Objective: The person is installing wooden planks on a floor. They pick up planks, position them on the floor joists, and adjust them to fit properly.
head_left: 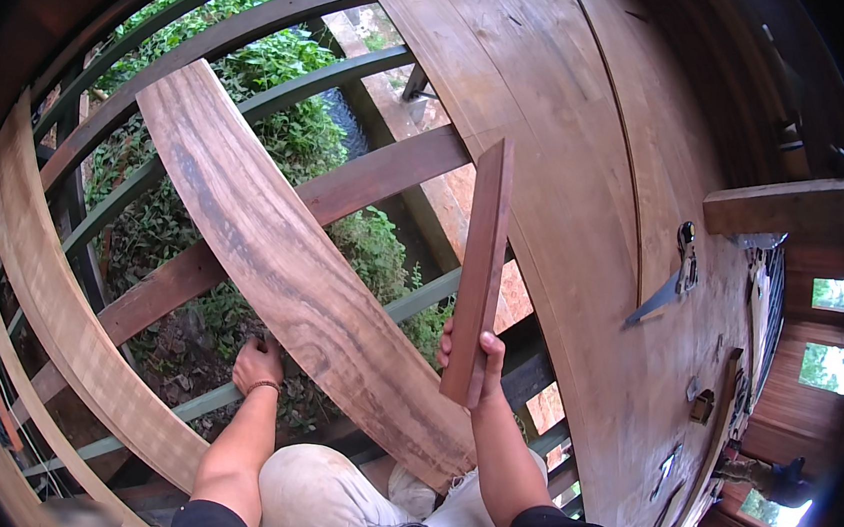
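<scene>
One short board [482,259] gripped in the right hand [493,364]; hands well apart, left hand [259,364] beside the wide plank [264,235].
Short board's long axis runs from the right hand toward 12 o'clock, held near its lower end; right hand nearer, board at left hand's 2 o'clock. Wide plank lies across the beams [390,173], 11 to 5 o'clock, passing between the hands; its edge is at left hand's 1 o'clock, fingers curled, contact can't tell.
</scene>
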The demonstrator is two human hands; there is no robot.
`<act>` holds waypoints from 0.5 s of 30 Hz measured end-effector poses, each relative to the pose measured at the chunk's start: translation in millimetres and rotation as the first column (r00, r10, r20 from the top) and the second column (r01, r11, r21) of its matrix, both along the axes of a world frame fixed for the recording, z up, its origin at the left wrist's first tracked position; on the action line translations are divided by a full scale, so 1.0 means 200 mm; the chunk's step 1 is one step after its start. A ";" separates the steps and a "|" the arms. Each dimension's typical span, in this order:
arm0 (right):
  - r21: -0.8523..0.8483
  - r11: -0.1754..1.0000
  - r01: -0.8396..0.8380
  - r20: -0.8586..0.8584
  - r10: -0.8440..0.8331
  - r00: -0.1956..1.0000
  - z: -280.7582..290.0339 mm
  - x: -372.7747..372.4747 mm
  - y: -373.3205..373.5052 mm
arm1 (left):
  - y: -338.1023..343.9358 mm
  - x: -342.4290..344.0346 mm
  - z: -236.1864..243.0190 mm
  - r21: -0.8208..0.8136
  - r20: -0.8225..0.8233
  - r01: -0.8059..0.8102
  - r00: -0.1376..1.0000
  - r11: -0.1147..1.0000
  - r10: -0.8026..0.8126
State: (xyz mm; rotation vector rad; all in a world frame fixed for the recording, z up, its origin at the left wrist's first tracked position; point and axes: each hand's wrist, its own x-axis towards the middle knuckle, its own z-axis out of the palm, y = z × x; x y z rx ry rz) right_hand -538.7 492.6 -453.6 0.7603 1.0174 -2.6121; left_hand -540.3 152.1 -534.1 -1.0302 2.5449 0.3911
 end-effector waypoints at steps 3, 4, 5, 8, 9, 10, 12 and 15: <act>0.116 0.993 0.037 -0.070 -0.029 0.997 -0.11 -0.09 0.03 | 0.01 0.00 -0.02 -0.006 -0.011 0.008 1.000 1.000 -0.008; 0.134 0.990 0.036 -0.086 -0.024 0.996 -0.15 -0.11 0.04 | 0.01 0.01 -0.03 -0.013 -0.020 0.012 1.000 1.000 -0.012; 0.156 0.987 0.029 -0.063 -0.019 0.998 -0.19 -0.14 0.06 | 0.02 0.00 -0.03 -0.001 -0.019 0.009 1.000 1.000 -0.010; 0.198 0.980 0.019 -0.023 -0.015 1.000 -0.24 -0.19 0.07 | 0.03 -0.01 -0.01 0.020 -0.013 0.000 1.000 1.000 0.000; 0.199 0.980 0.021 -0.060 -0.009 0.998 -0.25 -0.19 0.07 | 0.03 -0.01 -0.01 0.021 -0.012 -0.003 1.000 1.000 0.003; 0.198 0.980 0.016 -0.088 0.001 0.996 -0.24 -0.19 0.06 | 0.02 0.00 -0.01 0.020 -0.003 -0.010 1.000 1.000 0.010; 0.211 0.977 0.015 -0.135 0.014 0.991 -0.22 -0.17 0.04 | 0.01 0.01 -0.02 -0.001 -0.009 -0.003 1.000 1.000 0.003; 0.209 0.978 0.016 -0.130 0.012 0.991 -0.23 -0.16 0.03 | 0.02 -0.01 0.00 -0.002 -0.006 -0.008 1.000 1.000 0.008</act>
